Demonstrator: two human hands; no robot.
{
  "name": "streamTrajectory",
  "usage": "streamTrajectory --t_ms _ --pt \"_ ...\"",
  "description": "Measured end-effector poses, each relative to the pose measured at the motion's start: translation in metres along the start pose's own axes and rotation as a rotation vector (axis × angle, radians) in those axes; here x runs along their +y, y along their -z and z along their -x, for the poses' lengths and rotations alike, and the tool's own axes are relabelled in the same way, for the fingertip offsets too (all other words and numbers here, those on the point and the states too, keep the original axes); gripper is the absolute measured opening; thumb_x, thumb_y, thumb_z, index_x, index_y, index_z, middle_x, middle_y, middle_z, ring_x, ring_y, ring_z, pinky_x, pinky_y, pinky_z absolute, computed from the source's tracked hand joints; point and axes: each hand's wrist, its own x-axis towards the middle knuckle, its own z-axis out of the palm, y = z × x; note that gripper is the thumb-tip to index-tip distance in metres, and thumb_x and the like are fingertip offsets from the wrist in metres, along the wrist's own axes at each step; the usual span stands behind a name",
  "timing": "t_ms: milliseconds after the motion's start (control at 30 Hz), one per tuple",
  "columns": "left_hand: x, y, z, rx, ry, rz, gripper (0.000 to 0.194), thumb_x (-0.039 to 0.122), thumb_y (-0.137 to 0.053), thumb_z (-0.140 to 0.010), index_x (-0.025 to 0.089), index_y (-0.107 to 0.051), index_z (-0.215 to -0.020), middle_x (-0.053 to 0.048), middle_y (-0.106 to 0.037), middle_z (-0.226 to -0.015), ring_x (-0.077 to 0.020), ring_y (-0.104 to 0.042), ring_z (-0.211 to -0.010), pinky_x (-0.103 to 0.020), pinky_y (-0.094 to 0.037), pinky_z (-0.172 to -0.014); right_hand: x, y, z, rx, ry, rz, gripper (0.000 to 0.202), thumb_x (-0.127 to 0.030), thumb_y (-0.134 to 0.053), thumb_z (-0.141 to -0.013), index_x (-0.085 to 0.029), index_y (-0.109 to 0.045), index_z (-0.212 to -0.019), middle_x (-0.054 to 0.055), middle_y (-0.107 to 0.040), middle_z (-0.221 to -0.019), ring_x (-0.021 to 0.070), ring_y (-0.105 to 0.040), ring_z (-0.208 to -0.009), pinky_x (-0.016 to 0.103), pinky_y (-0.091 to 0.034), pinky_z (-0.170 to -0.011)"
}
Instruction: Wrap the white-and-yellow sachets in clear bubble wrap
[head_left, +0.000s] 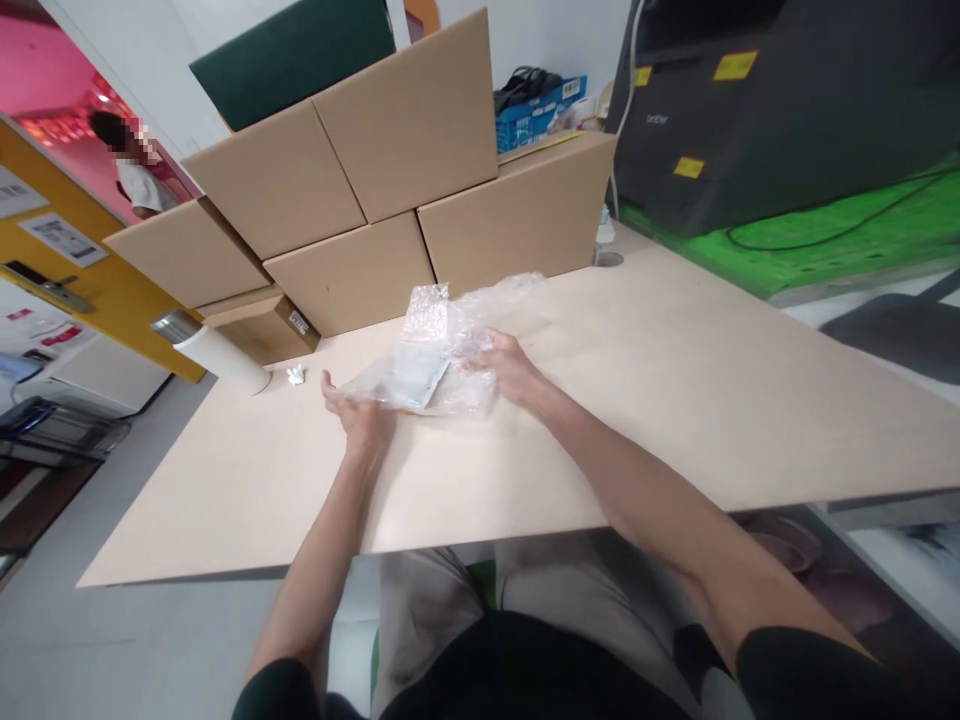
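Note:
A sheet of clear bubble wrap lies crumpled on the table in front of me. On it rests a flat, pale rectangular packet, partly covered by the plastic; what is inside cannot be made out. My right hand has its fingers closed on a bunched part of the wrap, at the packet's right side. At the near left edge of the wrap is my left hand, gripping the plastic there, with one finger sticking up and the others partly hidden.
Stacked cardboard boxes wall off the table's back. A white bottle with a metal lid and a crumpled white scrap sit at the left. A dark Brother machine stands back right. Another person is far off, back left.

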Motion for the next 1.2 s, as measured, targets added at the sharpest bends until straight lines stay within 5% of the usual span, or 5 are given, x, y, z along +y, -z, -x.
streamTrajectory --t_ms 233,533,833,1000,1200 --pt "0.016 0.049 0.015 0.107 0.176 0.102 0.039 0.036 -0.067 -0.070 0.018 -0.053 -0.102 0.000 -0.065 -0.071 -0.0156 -0.065 -0.060 -0.027 -0.052 -0.058 -0.008 0.014 -0.011 0.069 -0.023 -0.032 0.030 -0.006 -0.054 -0.048 -0.018 -0.060 -0.075 -0.002 -0.067 -0.067 0.0113 -0.057 -0.055 0.022 -0.045 -0.053" --pt "0.011 0.149 0.072 0.390 -0.067 -0.495 0.069 0.026 -0.069 -0.070 0.022 -0.045 -0.135 -0.009 -0.051 -0.119 -0.0144 -0.057 -0.077 -0.031 -0.050 -0.065 -0.012 0.027 -0.015 0.240 -0.152 0.204 0.022 -0.006 -0.055 -0.053 -0.020 -0.051 -0.069 -0.003 -0.056 -0.055 0.0124 -0.054 -0.052 0.021 -0.043 -0.046" --pt "0.043 0.058 0.054 -0.374 -0.198 -0.884 0.048 0.052 -0.046 -0.091 0.018 -0.072 -0.069 -0.010 -0.062 -0.070 -0.0250 -0.059 -0.082 -0.034 -0.042 -0.073 0.010 0.049 -0.024 0.438 -0.091 0.391 0.052 -0.009 -0.048 -0.046 -0.021 -0.055 -0.096 -0.005 -0.056 -0.064 0.0157 -0.056 -0.056 0.023 -0.042 -0.045" --pt "0.027 0.025 0.039 -0.389 0.090 -0.726 0.039 0.051 -0.065 -0.075 0.017 -0.060 -0.056 -0.002 -0.053 -0.052 -0.0169 -0.054 -0.059 -0.027 -0.035 -0.056 0.014 0.054 -0.025 0.440 -0.057 0.450 0.059 -0.012 -0.048 -0.044 -0.019 -0.056 -0.102 -0.004 -0.057 -0.070 0.0144 -0.055 -0.058 0.022 -0.041 -0.045" --pt "0.013 0.066 0.031 -0.269 0.187 -0.632 0.035 0.049 -0.060 -0.076 0.017 -0.058 -0.061 0.002 -0.051 -0.051 -0.0122 -0.048 -0.050 -0.023 -0.034 -0.048 0.015 0.058 -0.027 0.440 -0.102 0.519 0.060 -0.012 -0.048 -0.046 -0.019 -0.057 -0.105 -0.003 -0.057 -0.070 0.0149 -0.055 -0.058 0.023 -0.040 -0.046"
